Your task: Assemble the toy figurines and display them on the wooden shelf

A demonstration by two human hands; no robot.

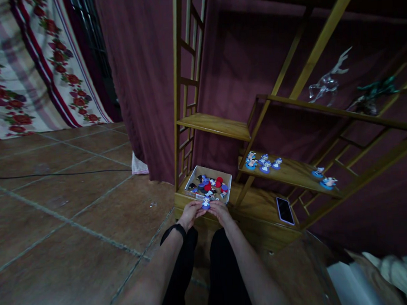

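A small purple-and-white figurine (206,203) on a round purple base stands upright between my two hands. My left hand (191,212) grips its base from the left, and my right hand (219,211) grips it from the right. Just beyond my fingers is an open cardboard box (230,180) with several red, purple and black figurines jumbled inside. On the wooden shelf (289,174) to the right stand several similar purple figurines (264,164), with blue-based figurines (328,183) farther along.
A phone (285,210) lies on the lower board of the wooden rack (177,90). A clear deer ornament (326,82) and a green ornament (374,91) stand higher up. A dark red curtain (141,83) hangs behind. A black cable (57,174) crosses the tiled floor.
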